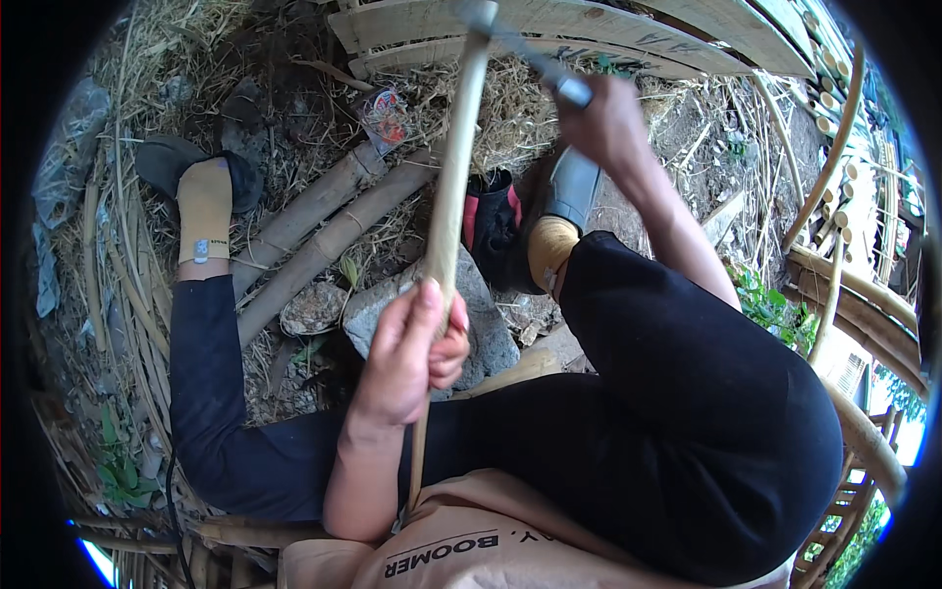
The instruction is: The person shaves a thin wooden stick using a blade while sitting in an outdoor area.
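My left hand (pixel 407 353) is wrapped round a long pale wooden stick (pixel 456 167), thick at the top and narrowing toward my lap. The stick stands slanted, its upper end pointing away from me. Farther off and to the right, my right hand (pixel 610 128) grips a metal tool (pixel 530 57) by its light-ended handle. The tool looks like a blade, but motion blurs its far part. That part meets or overlaps the stick's upper end; I cannot tell whether they touch.
Between my legs lie a large grey stone (pixel 486 329), two bamboo poles (pixel 324 240) and a red-and-black item (pixel 493 221). Wooden slats (pixel 569 29) cross the far side over dry straw. Cut bamboo (pixel 844 196) is stacked at right. A clear plastic wrapper (pixel 388 118) lies near the poles.
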`<action>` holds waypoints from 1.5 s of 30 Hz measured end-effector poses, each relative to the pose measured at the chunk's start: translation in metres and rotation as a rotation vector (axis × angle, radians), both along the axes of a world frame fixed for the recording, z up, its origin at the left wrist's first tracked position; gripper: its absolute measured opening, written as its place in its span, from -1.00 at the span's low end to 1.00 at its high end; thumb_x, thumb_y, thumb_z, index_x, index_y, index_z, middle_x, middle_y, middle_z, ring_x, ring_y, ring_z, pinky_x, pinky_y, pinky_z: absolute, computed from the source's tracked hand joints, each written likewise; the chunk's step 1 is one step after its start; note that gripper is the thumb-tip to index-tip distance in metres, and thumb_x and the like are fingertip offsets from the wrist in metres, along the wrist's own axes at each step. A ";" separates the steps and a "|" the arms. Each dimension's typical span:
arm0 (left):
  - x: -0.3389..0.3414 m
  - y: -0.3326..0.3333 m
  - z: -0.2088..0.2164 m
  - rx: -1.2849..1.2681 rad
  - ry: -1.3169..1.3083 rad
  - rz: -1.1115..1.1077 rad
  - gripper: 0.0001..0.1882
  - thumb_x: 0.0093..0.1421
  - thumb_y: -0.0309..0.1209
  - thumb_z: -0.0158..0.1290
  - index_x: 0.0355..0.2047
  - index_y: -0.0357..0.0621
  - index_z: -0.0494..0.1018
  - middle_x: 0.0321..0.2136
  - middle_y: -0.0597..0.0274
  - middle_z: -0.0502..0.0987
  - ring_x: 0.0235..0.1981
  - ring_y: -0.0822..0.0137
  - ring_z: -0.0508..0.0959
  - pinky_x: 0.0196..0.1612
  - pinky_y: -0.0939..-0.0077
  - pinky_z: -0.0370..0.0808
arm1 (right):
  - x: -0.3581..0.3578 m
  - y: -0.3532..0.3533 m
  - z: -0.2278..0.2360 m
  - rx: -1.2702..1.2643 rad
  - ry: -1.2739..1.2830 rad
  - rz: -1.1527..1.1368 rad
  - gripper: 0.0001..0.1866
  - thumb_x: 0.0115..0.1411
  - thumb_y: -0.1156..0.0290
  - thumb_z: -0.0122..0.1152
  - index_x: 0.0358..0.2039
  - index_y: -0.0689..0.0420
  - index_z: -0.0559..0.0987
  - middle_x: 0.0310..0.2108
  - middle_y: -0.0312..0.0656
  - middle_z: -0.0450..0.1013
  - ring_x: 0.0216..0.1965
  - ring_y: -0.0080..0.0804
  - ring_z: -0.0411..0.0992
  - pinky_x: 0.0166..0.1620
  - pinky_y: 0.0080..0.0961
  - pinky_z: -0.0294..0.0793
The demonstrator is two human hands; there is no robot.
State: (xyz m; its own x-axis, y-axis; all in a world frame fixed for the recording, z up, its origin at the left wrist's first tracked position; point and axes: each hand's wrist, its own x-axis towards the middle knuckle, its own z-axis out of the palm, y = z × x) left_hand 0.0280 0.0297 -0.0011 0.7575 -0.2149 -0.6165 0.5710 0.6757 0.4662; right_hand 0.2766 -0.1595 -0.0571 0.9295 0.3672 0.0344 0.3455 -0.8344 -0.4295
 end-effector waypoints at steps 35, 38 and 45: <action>0.006 0.000 -0.020 0.345 -0.022 0.044 -0.71 0.51 -0.17 -0.10 -0.31 -0.08 0.32 -0.63 0.59 0.15 -0.68 0.75 0.06 -0.66 0.76 -0.02 | -0.046 0.019 -0.017 -0.139 0.164 0.538 -0.77 -0.06 0.30 0.42 -0.33 0.02 0.71 -0.52 -0.09 0.58 -0.45 -0.05 0.59 -0.33 -0.18 0.56; 0.008 -0.001 -0.012 0.342 -0.027 0.044 -0.72 0.50 -0.22 -0.09 -0.33 -0.10 0.33 -0.63 0.58 0.16 -0.68 0.74 0.07 -0.65 0.75 -0.01 | -0.041 0.017 -0.013 -0.013 0.099 0.533 -0.76 -0.05 0.28 0.43 -0.33 0.04 0.71 -0.53 -0.07 0.58 -0.46 -0.05 0.58 -0.34 -0.19 0.55; 0.006 0.003 -0.010 0.292 -0.014 0.027 -0.73 0.50 -0.24 -0.07 -0.34 -0.10 0.33 -0.64 0.57 0.18 -0.68 0.74 0.09 -0.65 0.75 0.01 | -0.040 0.016 -0.008 -0.080 0.095 0.446 -0.68 -0.08 0.24 0.42 -0.25 -0.02 0.72 -0.49 -0.09 0.60 -0.43 -0.05 0.59 -0.28 -0.15 0.57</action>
